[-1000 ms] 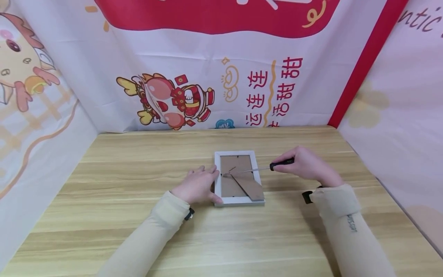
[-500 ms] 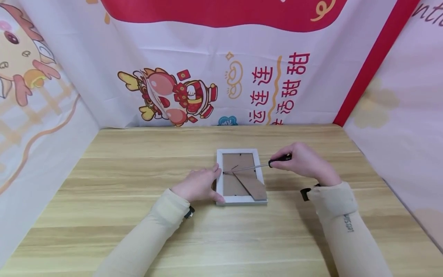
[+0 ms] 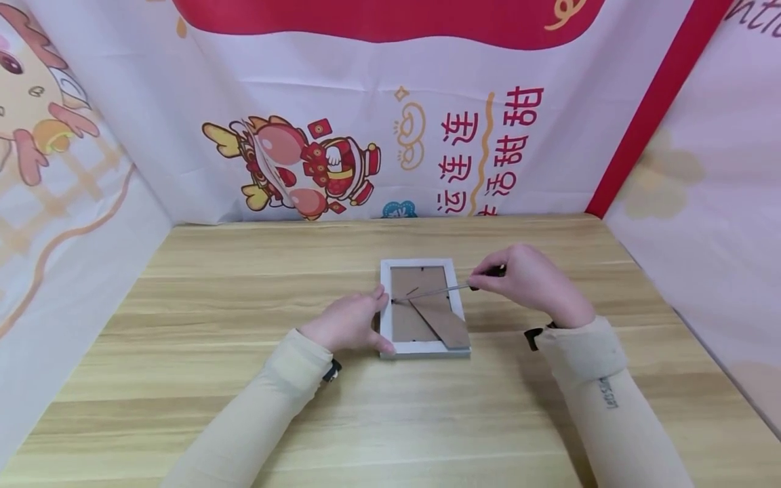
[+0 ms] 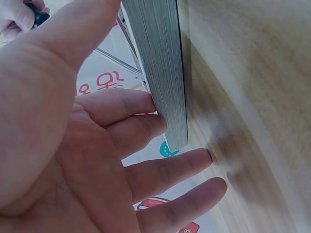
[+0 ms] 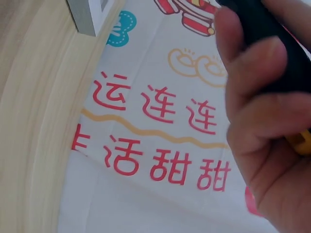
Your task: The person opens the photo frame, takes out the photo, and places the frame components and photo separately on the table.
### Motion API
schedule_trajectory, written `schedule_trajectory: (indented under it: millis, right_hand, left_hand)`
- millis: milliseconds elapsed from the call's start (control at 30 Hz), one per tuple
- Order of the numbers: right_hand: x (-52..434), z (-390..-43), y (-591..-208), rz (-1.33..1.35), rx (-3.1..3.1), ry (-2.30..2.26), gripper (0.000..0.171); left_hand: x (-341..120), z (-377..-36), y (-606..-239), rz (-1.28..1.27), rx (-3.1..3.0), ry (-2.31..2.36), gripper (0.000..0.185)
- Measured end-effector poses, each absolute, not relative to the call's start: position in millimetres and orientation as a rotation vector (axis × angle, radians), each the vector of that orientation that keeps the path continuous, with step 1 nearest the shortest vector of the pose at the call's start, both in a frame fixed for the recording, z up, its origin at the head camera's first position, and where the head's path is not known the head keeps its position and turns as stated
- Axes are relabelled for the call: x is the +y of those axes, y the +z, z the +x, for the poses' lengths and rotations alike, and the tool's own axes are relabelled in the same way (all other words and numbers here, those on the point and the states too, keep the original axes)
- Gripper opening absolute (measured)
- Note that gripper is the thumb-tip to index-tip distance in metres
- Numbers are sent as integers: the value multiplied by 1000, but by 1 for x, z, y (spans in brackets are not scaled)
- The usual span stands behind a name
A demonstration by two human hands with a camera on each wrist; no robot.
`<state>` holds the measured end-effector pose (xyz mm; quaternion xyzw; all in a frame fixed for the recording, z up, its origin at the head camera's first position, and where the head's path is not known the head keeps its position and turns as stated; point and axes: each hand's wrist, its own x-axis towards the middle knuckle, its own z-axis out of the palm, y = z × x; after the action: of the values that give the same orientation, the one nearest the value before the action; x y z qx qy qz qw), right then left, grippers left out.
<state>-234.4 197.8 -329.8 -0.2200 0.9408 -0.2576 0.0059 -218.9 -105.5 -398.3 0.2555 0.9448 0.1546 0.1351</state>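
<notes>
A white picture frame point(image 3: 417, 262) lies face down on the table, its brown backing board point(image 3: 403, 327) showing. The stand flap point(image 3: 448, 329) slants toward the near right corner. Against the frame's left side rest the fingertips of my left hand point(image 3: 348, 322), with the thumb at the near left corner; the left wrist view shows those fingers nearly straight along the frame's edge point(image 4: 163, 73). My right hand point(image 3: 525, 278) grips the dark handle point(image 5: 272, 53) of a screwdriver point(image 3: 436, 292). Its shaft crosses the board, the tip at a small black tab point(image 3: 393, 301) on the left inner edge.
The wood-grain table point(image 3: 293, 264) is bounded by a printed white cloth point(image 3: 354, 74) at the back and by cloth walls on both sides. More small black tabs sit along the frame's inner edges, one at the top point(image 3: 422, 269).
The screwdriver has slid left over the board, its tip moving to the left inner edge. My right hand has shifted left with it, covering more of the handle. My left hand stays at the frame.
</notes>
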Motion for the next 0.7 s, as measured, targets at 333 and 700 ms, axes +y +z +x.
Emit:
schedule_trajectory:
  millis: [333,700]
  right_hand:
    - [174,-228,-317,-817,3056,-650,16]
    - [133,-245,-270,-956,3014,-370,19]
  left_hand:
    - [-108,-218,-401,786,2743,421,104]
    - [-108,-218,-399,778,2758,406,105]
